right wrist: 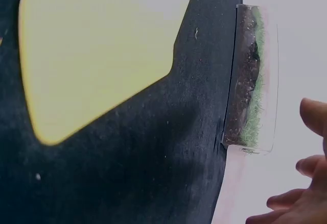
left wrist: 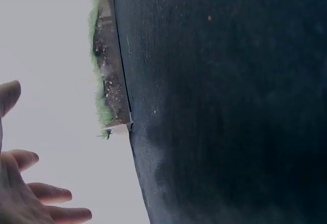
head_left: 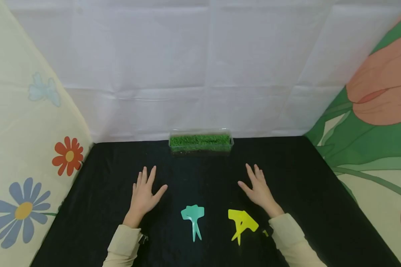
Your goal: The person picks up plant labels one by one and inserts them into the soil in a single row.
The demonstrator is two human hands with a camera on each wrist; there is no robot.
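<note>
The left hand (head_left: 144, 194) lies flat on the black table (head_left: 97, 193), palm down, fingers straight and slightly spread; its grip is wide and holds nothing. The teal plant tag (head_left: 193, 218) lies flat on the table just to the right of this hand and nearer the person, apart from it, its spike pointing toward the person. The yellow plant tag (head_left: 241, 221) lies flat farther right, just beside the right wrist and not touching the fingers. The right hand (head_left: 259, 189) rests flat on the table, fingers straight; its grip is likewise wide and holds nothing. The clear tray of grass (head_left: 200, 141) stands at the far edge of the table, between the two hands and well beyond both fingertips.
</note>
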